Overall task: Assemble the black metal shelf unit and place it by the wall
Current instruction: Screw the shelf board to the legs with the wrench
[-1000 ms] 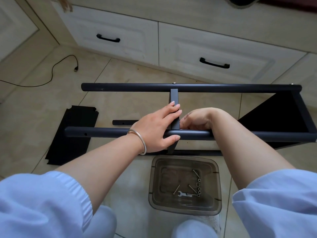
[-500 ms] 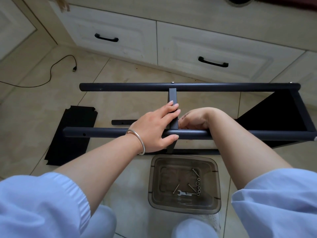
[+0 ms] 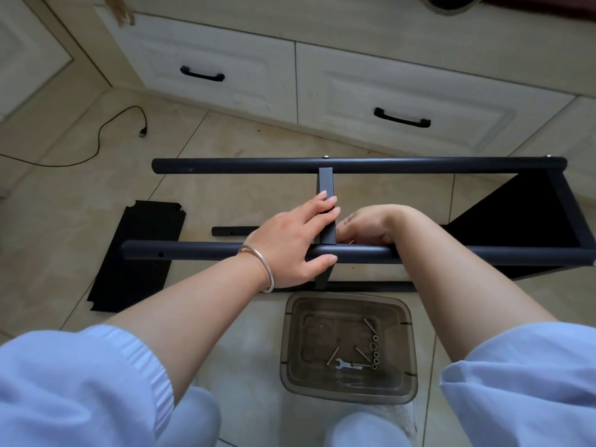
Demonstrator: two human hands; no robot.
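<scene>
Two hands: both work at one joint, where the short crossbar point(image 3: 326, 201) meets the near tube point(image 3: 225, 253) of the shelf frame.
Frame position: it lies on its side on the tiled floor point(image 3: 225, 130), long axis running 9 to 3 o'clock, with the far tube point(image 3: 419, 164) parallel to the near one toward 12, in front of the white drawers point(image 3: 387, 91).
Left hand point(image 3: 293, 243): straight fingers lie flat across the crossbar, thumb under the near tube; it presses and steadies, with no fingers wrapped right round.
Right hand point(image 3: 371, 225): fingers curled down at the joint from the 3 o'clock side; whether they pinch a bolt there I cannot tell, as the fingertips are hidden.
Key relation: the joint sits just between the two hands, crossbar pointing 12 to 6, square to the tubes; the right hand is nearer the fixing point.
Fitted panel point(image 3: 529, 217): a black shelf already in the frame at 3 o'clock.
Loose panel point(image 3: 138, 253): flat on the floor at 9 o'clock, with a short loose tube point(image 3: 232, 231) just beside it.
Hardware: a clear tub point(image 3: 348, 385) at 6 o'clock holds a small wrench point(image 3: 346, 365), bolts and nuts.
Stage, as I judge it: mid-assembly, with this joint probably not yet tightened.
</scene>
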